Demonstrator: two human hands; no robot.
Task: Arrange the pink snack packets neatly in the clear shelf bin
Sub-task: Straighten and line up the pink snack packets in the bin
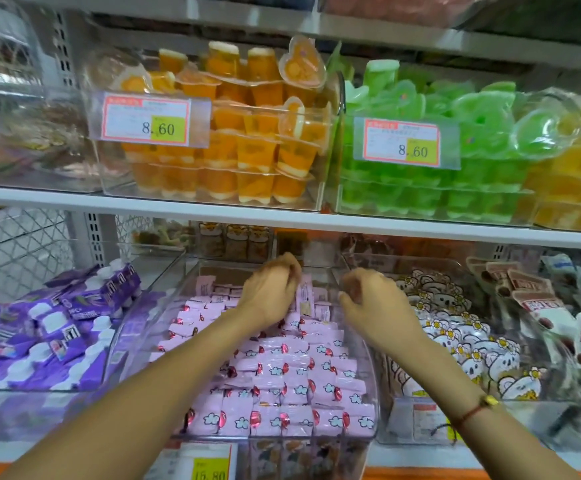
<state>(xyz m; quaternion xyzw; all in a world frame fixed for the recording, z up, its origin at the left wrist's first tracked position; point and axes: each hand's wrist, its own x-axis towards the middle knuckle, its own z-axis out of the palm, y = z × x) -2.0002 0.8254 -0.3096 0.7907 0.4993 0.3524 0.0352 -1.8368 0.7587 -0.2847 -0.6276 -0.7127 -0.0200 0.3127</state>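
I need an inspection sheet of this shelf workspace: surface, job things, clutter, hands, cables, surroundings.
Surface: white shelf board above the lower row of bins.
Job's things: pink snack packets lie in rows inside the clear shelf bin; some stand upright at the back.
Clutter: purple packets to the left, bear-print packets to the right.
Hands: left hand curled over the back packets; right hand curled, grip unclear.
Cables: nothing seen.
Surroundings: orange jelly cups and green jelly cups above, price tag.
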